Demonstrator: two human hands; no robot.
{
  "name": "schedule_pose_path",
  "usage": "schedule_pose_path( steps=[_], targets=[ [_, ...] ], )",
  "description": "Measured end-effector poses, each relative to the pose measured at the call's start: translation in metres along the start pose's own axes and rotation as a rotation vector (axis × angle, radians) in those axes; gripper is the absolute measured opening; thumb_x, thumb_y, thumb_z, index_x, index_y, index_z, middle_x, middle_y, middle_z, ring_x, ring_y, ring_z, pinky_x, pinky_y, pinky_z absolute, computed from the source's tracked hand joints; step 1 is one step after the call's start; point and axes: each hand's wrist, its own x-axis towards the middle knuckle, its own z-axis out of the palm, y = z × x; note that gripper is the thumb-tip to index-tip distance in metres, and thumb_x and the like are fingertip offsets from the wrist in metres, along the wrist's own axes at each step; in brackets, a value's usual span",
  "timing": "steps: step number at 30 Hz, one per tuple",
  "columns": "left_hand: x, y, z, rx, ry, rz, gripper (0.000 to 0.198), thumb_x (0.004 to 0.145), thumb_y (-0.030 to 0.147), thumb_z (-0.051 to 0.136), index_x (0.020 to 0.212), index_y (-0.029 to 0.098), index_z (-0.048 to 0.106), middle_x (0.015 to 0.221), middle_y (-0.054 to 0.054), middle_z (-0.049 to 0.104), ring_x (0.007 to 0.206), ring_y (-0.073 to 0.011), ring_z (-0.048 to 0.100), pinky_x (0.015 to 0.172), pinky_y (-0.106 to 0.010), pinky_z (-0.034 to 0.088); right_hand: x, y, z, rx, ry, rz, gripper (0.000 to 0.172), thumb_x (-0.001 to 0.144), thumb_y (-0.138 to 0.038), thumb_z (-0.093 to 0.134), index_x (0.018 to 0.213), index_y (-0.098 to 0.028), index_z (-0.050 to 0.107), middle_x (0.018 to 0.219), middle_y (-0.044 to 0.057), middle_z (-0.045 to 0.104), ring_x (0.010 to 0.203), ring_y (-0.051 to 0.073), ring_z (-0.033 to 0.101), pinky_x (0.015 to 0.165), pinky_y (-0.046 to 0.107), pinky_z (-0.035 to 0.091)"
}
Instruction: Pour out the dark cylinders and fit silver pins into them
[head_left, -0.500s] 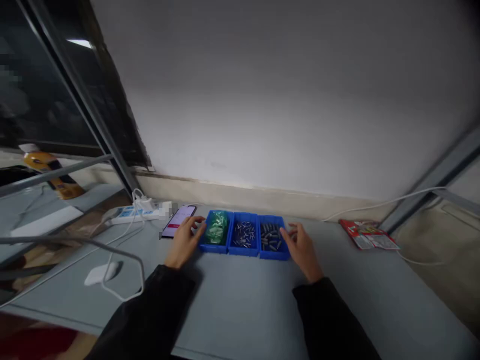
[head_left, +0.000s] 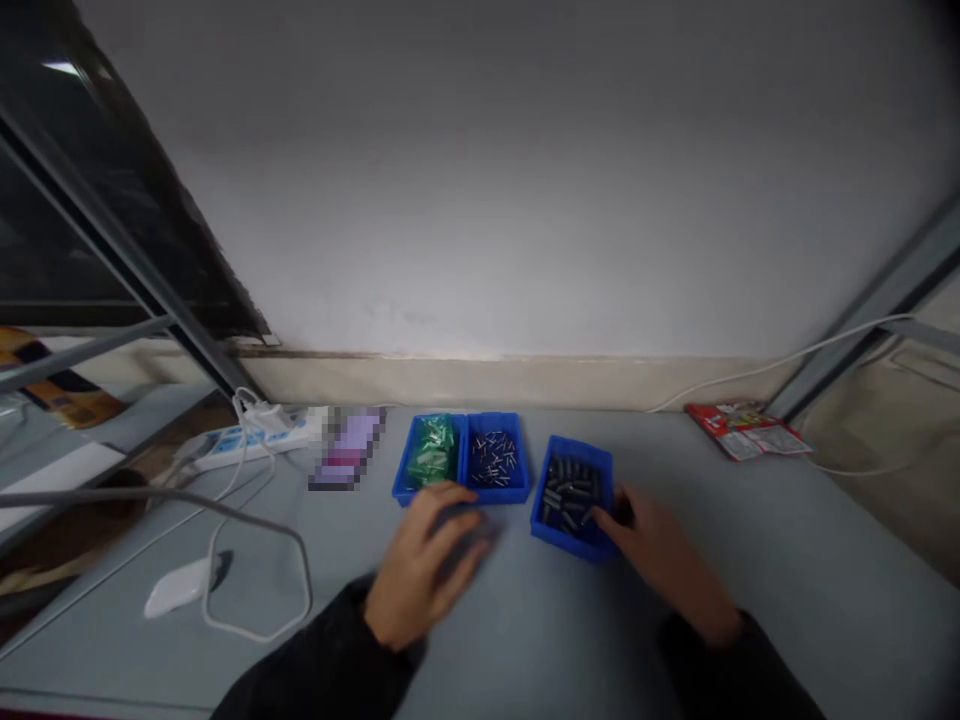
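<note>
Three blue bins stand on the grey table (head_left: 525, 630). The left bin (head_left: 430, 457) holds green parts and touches the middle bin (head_left: 493, 460) of small metal pins. The third bin (head_left: 572, 497), with dark cylinders, sits apart to the right, nearer me and slightly turned. My right hand (head_left: 660, 560) grips that bin's right side, fingers over its rim. My left hand (head_left: 427, 570) lies just in front of the left and middle bins. Its fingers are curled and smeared by motion, so what they touch is unclear.
A white power strip (head_left: 247, 440) with plugs and a phone (head_left: 349, 450) lie left of the bins. A white device (head_left: 180, 585) on a looping cable sits front left. A red packet (head_left: 746, 430) lies at the far right near a white cable. The wall stands close behind.
The bin of dark cylinders has been pulled away from the other two, toward me and to the right, in my right hand. My left hand slid from the left bin's side to its front.
</note>
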Motion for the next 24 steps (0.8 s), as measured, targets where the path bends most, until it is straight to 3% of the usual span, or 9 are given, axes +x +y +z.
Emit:
schedule_pose_path(
  steps=[3,4,8,11,14,16,18,21,24],
  targets=[
    [-0.011,0.039,0.016,-0.038,-0.183,-0.003,0.057,0.09,0.043,0.068,0.141,0.027,0.048,0.152,-0.014,0.038,0.142,-0.0343,0.034,0.108,-0.054,0.049,-0.034,0.028,-0.031,-0.054,-0.323,-0.062,0.025,0.075,-0.051,0.067,0.086,-0.028,0.069,0.084,0.008,0.072,0.069,0.025,0.064,0.061,0.037,0.051],
    [-0.015,0.048,0.02,-0.05,-0.221,-0.012,0.064,0.088,0.048,0.069,0.144,0.029,0.045,0.156,-0.012,0.033,0.145,-0.0358,0.03,0.109,-0.057,0.049,-0.037,0.038,-0.043,-0.092,-0.344,-0.055,0.033,0.067,-0.051,0.074,0.093,-0.029,0.071,0.089,0.01,0.073,0.071,0.026,0.066,0.061,0.038,0.052],
    [-0.021,0.076,0.038,-0.144,-0.256,-0.17,0.077,0.085,0.052,0.071,0.151,0.032,0.036,0.161,-0.011,0.022,0.148,-0.0384,0.026,0.108,-0.06,0.05,-0.011,0.058,-0.072,-0.184,-0.105,-0.096,0.078,0.057,-0.047,0.083,0.128,-0.025,0.061,0.127,0.017,0.063,0.112,0.035,0.062,0.087,0.048,0.054],
    [-0.015,0.094,0.052,-0.238,-0.24,-0.353,0.086,0.078,0.049,0.079,0.15,0.035,0.035,0.161,-0.012,0.02,0.146,-0.041,0.028,0.104,-0.063,0.052,0.018,0.042,-0.065,-0.067,-0.308,-0.181,0.1,0.059,-0.042,0.085,0.148,-0.025,0.041,0.14,0.015,0.054,0.125,0.036,0.055,0.105,0.054,0.044],
    [-0.004,0.109,0.065,-0.314,-0.296,-0.454,0.096,0.069,0.049,0.087,0.149,0.038,0.035,0.163,-0.007,0.011,0.147,-0.0435,0.022,0.106,-0.066,0.048,0.029,0.02,-0.049,0.112,-0.456,-0.184,0.077,0.068,-0.039,0.08,0.137,-0.021,0.048,0.13,0.013,0.06,0.118,0.033,0.058,0.103,0.051,0.046],
    [0.001,0.112,0.071,-0.327,-0.314,-0.46,0.098,0.065,0.045,0.09,0.147,0.039,0.037,0.163,-0.005,0.007,0.149,-0.045,0.012,0.107,-0.067,0.046,0.025,0.013,-0.042,0.157,-0.486,-0.147,0.055,0.071,-0.037,0.078,0.118,-0.02,0.054,0.111,0.008,0.065,0.1,0.029,0.063,0.09,0.045,0.052],
    [0.003,0.109,0.074,-0.306,-0.312,-0.441,0.095,0.066,0.034,0.09,0.146,0.038,0.038,0.163,-0.005,0.008,0.15,-0.0445,0.004,0.108,-0.068,0.043,0.016,0.012,-0.038,0.106,-0.484,-0.137,0.046,0.069,-0.037,0.08,0.103,-0.021,0.053,0.097,0.004,0.064,0.088,0.025,0.062,0.081,0.041,0.054],
    [0.005,0.097,0.07,-0.281,-0.319,-0.39,0.084,0.074,0.014,0.081,0.144,0.036,0.041,0.159,-0.005,0.02,0.15,-0.0384,0.007,0.113,-0.065,0.039,-0.002,0.013,-0.035,0.054,-0.376,-0.249,0.052,0.06,-0.041,0.086,0.093,-0.02,0.052,0.117,0.011,0.06,0.109,0.03,0.058,0.095,0.046,0.05],
    [0.011,0.085,0.06,-0.338,-0.373,-0.301,0.079,0.075,0.011,0.08,0.142,0.034,0.044,0.155,-0.005,0.031,0.149,-0.0342,0.013,0.118,-0.061,0.034,-0.02,0.01,-0.031,0.208,-0.321,-0.276,0.059,0.062,-0.041,0.086,0.108,-0.02,0.055,0.142,0.016,0.048,0.128,0.034,0.05,0.105,0.048,0.046]
  ],
)
